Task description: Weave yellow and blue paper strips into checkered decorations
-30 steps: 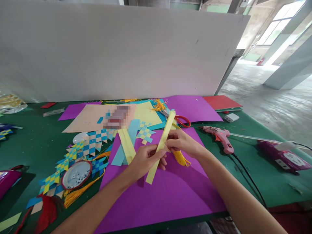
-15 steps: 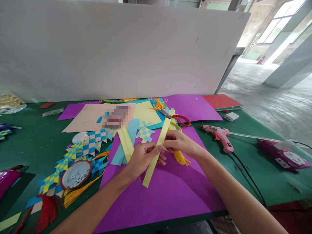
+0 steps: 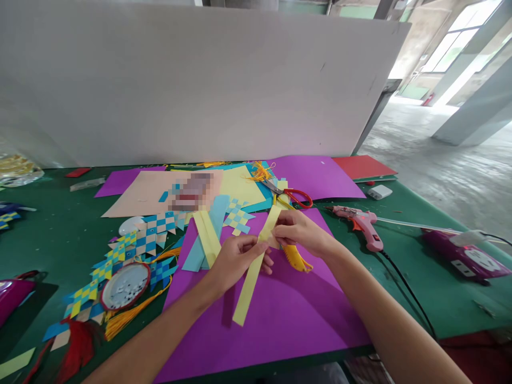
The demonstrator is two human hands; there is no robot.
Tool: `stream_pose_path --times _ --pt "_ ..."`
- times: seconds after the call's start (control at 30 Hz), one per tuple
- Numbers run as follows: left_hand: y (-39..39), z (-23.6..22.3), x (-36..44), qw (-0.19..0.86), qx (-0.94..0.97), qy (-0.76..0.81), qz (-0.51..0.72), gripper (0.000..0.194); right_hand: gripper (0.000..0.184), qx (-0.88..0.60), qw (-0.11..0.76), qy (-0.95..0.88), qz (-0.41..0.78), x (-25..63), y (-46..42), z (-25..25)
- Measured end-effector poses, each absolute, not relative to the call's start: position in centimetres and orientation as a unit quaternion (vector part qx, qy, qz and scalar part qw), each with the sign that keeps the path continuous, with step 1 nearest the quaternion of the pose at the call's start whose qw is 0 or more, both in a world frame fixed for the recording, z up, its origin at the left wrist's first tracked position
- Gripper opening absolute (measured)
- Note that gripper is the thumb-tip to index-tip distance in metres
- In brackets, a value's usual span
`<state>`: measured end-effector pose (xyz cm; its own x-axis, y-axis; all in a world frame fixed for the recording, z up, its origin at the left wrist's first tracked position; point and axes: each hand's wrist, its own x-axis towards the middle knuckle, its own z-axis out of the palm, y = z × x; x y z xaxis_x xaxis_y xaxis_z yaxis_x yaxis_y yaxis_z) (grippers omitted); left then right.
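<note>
While the left hand (image 3: 236, 258) gripped a long, flat, pale-yellow paper strip (image 3: 250, 288) between thumb and fingers, the right hand (image 3: 298, 232) pinched its upper part, over a broad purple paper sheet (image 3: 280, 330). The checkered blue-and-yellow woven paper pieces (image 3: 125, 241) looked largely finished; the held strip seemed unwoven, like the loose yellow paper strips (image 3: 208, 237) nearby. No brand, label or writing was legible.

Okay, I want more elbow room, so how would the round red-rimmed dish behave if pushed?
The dish looks shallow and broad, so it would probably slide rather than tip. A jolt could scatter the small black-and-white pieces, which look loose inside. It might also snag or drag the woven paper pieces beside it.
</note>
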<state>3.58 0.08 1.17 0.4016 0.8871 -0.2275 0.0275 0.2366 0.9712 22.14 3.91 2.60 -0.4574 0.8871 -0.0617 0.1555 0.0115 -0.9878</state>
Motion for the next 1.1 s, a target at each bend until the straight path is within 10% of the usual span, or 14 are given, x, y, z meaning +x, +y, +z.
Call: stream_pose_path --times 0.63,0.87,1.1 --pt "0.3 2.1 3.2 0.643 0.543 0.415 0.344 0.028 0.008 -0.475 0.564 -0.471 0.484 26.3 5.6 3.8" --pt "0.3 2.0 3.1 0.64 0.522 0.42 0.376 0.026 0.031 -0.401 0.333 -0.632 0.574 21.9 3.6 2.7" --pt "-0.1 1.7 3.6 0.664 0.524 0.414 0.336 0.025 0.037 -0.451 0.404 -0.578 0.548 22.8 4.2 2.6"
